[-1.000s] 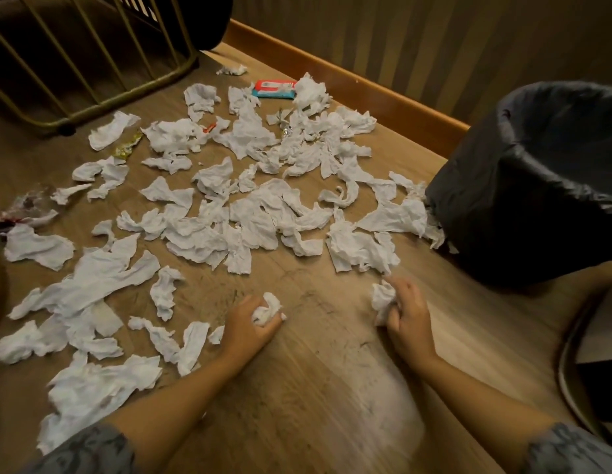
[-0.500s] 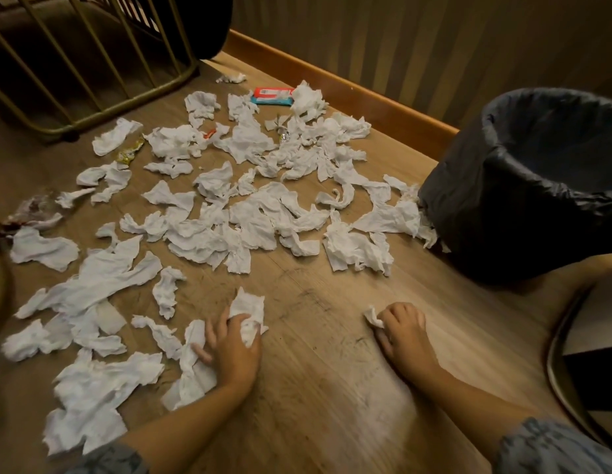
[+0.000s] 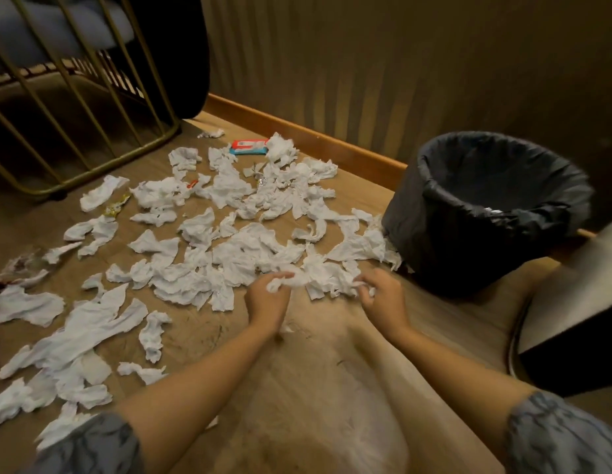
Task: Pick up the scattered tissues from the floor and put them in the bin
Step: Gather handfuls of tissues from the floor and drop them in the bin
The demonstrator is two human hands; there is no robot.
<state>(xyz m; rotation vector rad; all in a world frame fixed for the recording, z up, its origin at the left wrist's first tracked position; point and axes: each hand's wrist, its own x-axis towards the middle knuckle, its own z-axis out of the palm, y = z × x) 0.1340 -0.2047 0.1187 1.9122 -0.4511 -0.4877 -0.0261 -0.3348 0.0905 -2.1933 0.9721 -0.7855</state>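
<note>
Head view shows both hands low over the near edge of the tissues (image 3: 229, 261) strewn across the floor (image 3: 332, 388). Left hand (image 3: 267, 300) grips a crumpled tissue; right hand (image 3: 383, 297) pinches another. Black-lined bin (image 3: 434, 230) stands forward and right, nearer the right hand. A red-and-blue packet (image 3: 248, 147) lies by the skirting; its writing is unreadable

Floor: torn white paper tissues (image 3: 229, 254) lie all over the brown wooden floor (image 3: 315, 388).
Right: round black-lined bin (image 3: 486, 213), just beside them.
Far left: gold wire frame (image 3: 85, 124).
</note>
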